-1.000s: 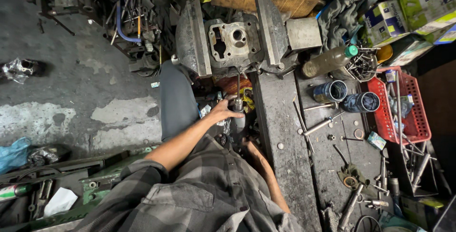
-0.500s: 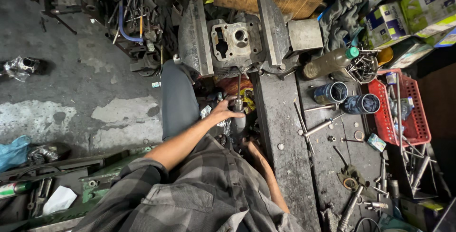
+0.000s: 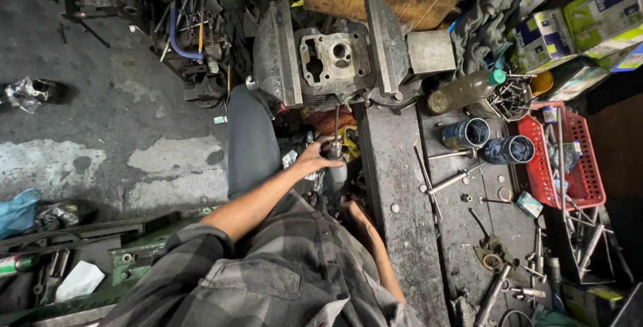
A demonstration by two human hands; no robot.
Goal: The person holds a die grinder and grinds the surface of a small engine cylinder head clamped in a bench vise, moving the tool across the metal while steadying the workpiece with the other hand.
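While my left hand point(image 3: 316, 159) curls around the end knob of the vise handle point(image 3: 335, 133), the cast metal engine part point(image 3: 335, 59) clamped between the vise's two grey steel cheeks lies straight ahead at twelve o'clock from it. That handle is a thin dark bar whose long axis runs from six to twelve, up from my fingers to the vise screw. This hand is by far the nearer one. My right hand point(image 3: 349, 205) hangs low at about five o'clock from the left, tucked against the edge of the worn steel bench point(image 3: 395, 186); I cannot tell whether it is closed or loose. Off at three o'clock sit two dull blue tin cans point(image 3: 489, 141) and a red plastic basket point(image 3: 589, 180) of rods.
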